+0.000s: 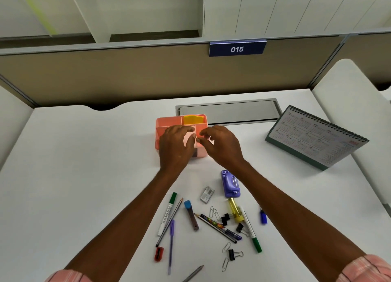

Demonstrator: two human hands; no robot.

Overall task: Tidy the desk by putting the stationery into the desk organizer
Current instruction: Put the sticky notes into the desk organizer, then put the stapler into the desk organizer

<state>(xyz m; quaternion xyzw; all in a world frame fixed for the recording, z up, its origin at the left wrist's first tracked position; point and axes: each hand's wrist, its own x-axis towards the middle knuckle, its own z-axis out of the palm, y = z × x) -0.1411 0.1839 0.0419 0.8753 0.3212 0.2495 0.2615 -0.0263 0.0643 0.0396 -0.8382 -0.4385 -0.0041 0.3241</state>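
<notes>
Okay, the pink desk organizer [169, 121] sits on the white desk [84, 165], about mid-desk, and both of my hands are right over it. Yellow sticky notes [193, 119] stand in its back right compartment. My left hand [176, 145] covers the organizer's front middle with fingers curled; my right hand [222, 145] hovers at the organizer's front right corner, fingertips bent toward the left thumb. There is something pale pink between the two hands, and I cannot tell whether it is a pad or part of the organizer. So I cannot tell whether either hand is grasping anything.

The loose stationery lies on the near side of the organizer. The purple stapler [230, 184] is closest, just under my right wrist, with a small grey box [207, 194] beside it. Further toward me are a green-capped marker [167, 214], a purple pen [171, 245], a red sharpener [159, 253], a blue-capped lead tube [191, 215] and a patterned pencil [213, 224]. There are also black binder clips [225, 218], paper clips [214, 213] and a second green marker [250, 229].

Right of the organizer, well apart, stands a desk calendar [315, 138]. Just behind the organizer is a grey cable hatch [228, 111], and beyond that a partition with a blue plate [237, 49] reading 015.
</notes>
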